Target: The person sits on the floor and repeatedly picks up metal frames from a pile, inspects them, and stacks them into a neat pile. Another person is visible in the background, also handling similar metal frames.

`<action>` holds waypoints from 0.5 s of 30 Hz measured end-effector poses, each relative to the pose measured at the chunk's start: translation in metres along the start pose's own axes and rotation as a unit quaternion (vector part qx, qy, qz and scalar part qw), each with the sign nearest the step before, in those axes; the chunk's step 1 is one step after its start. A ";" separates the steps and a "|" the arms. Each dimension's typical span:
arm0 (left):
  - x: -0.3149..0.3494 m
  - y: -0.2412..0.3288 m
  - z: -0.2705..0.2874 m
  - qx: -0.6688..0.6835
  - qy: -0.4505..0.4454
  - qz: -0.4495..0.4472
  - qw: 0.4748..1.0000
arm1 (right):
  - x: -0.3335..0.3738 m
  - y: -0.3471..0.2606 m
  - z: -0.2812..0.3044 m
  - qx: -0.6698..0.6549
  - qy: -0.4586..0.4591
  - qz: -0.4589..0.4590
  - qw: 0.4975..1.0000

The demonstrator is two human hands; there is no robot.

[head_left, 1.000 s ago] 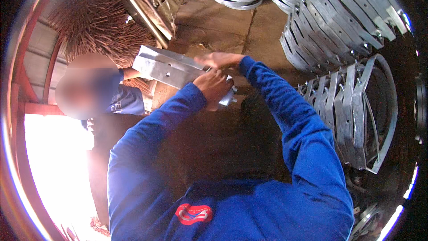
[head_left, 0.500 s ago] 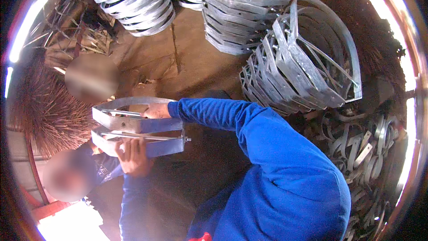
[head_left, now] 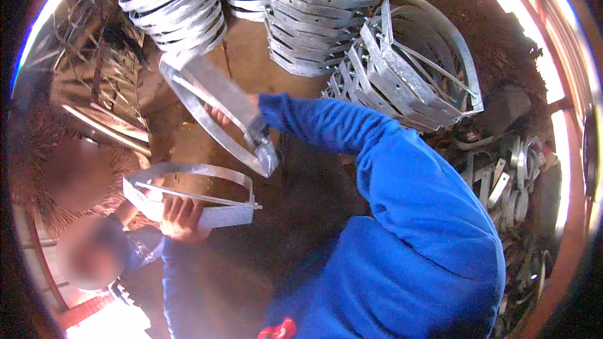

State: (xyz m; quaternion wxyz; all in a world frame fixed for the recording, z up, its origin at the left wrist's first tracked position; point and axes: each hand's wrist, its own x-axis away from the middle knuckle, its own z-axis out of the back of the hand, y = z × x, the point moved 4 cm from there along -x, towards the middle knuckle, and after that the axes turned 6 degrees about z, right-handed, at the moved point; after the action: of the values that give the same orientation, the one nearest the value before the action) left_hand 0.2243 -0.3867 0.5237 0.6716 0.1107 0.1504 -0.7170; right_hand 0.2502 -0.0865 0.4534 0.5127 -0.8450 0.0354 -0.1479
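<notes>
My left hand [head_left: 182, 218] is wrapped round the lower side of a silvery, half-round metal band clamp [head_left: 229, 216]. A thin rod crosses that clamp, and a bolt end sticks out at its right. Above and apart from it, a second band clamp [head_left: 217, 85] is tilted steeply, with its lower right end pointing down. My right hand [head_left: 218, 115] grips this second clamp; its fingers show through the loop, while part of the hand is hidden behind the metal. Blue sleeves cover both my arms.
Tall stacks of similar clamps [head_left: 173, 9] stand at the back, with a leaning stack [head_left: 414, 69] at the right. Loose metal strips [head_left: 502, 182] lie in a heap farther right. Thin rods [head_left: 38, 150] are bundled at the left, near another person [head_left: 141, 248].
My right hand has lifted its clamp up and away from the left hand's clamp and tilted it. The left hand keeps its hold, shifting slightly. The view has turned a little.
</notes>
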 end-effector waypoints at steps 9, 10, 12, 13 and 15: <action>-0.051 -0.063 -0.017 0.015 0.028 -0.058 0.998 | 0.085 -0.110 -0.017 0.069 0.181 0.011 0.981; -0.064 -0.073 -0.015 0.032 0.002 -0.056 0.998 | 0.090 -0.112 -0.018 0.084 0.206 0.024 0.975; -0.092 -0.078 -0.009 0.010 0.019 -0.035 0.999 | 0.092 -0.104 0.003 0.094 0.238 0.038 0.966; -0.099 -0.091 -0.017 0.015 0.005 -0.007 1.000 | 0.089 -0.099 0.013 0.086 0.247 0.033 0.965; -0.109 -0.114 -0.037 0.007 0.002 0.035 0.999 | 0.083 -0.087 0.025 0.071 0.272 0.019 0.960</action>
State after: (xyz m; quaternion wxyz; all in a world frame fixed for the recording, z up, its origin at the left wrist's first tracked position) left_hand 0.1172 -0.2659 0.5365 0.6948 0.1223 0.1430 -0.6941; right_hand 0.3281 -0.0418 0.5368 0.5453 -0.7335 0.1792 -0.3641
